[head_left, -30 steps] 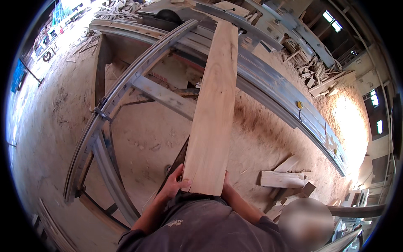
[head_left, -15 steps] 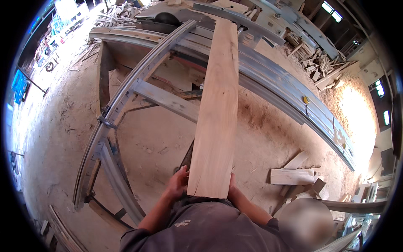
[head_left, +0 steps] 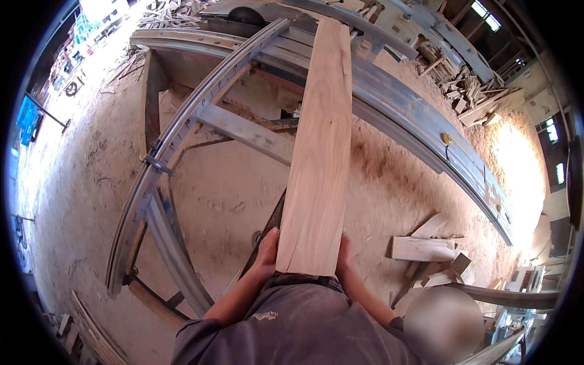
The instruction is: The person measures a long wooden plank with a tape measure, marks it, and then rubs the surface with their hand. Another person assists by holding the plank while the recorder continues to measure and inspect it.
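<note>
A long pale wooden board (head_left: 316, 146) stretches away from my body, its near end just in front of my shirt and its far end over the metal table of a saw. My left hand (head_left: 267, 246) grips the board's left edge near the close end, the thumb up along the side. On the opposite edge my right hand (head_left: 344, 252) holds it too; most of its fingers are hidden beneath the wood. A dark crack and small knots mark the board's face. Left of the far end, the dark round saw blade (head_left: 246, 18) shows.
A metal sliding frame with a curved-looking rail (head_left: 182, 115) stands to the left. The long aluminium table (head_left: 426, 128) runs off to the right with a yellow knob (head_left: 447, 139). Wood offcuts (head_left: 423, 249) lie on the dusty floor at right; a scrap pile (head_left: 465, 91) lies farther back.
Both hands have shifted a little forward along the board's edges. The board has moved slightly away from me and to the right, while the whole view has also tilted a bit.
</note>
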Action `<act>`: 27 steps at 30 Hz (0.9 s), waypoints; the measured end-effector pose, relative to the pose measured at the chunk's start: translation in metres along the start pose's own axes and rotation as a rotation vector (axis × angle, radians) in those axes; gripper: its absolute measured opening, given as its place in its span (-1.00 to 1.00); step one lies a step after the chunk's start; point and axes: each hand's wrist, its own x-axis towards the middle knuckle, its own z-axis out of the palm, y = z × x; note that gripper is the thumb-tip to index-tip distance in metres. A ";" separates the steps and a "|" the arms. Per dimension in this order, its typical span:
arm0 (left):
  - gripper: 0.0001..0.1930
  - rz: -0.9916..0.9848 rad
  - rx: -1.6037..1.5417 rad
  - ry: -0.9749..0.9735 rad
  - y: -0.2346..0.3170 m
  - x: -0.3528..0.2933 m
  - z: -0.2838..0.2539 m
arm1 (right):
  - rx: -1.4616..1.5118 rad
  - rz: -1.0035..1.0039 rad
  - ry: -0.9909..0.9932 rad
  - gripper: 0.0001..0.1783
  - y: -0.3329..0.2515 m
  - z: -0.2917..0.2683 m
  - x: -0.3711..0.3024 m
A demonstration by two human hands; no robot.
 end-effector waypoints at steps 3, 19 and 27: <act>-0.50 0.099 0.021 -0.044 -0.052 0.012 -0.039 | 0.396 0.030 -0.023 -0.45 -0.002 0.012 0.001; -0.61 0.134 0.051 0.083 0.022 0.014 -0.174 | -0.486 -0.047 -0.635 -0.10 -0.032 0.109 -0.024; -0.46 0.077 -0.038 0.086 0.110 -0.055 -0.179 | -0.776 0.034 -0.616 -0.12 -0.053 0.180 -0.009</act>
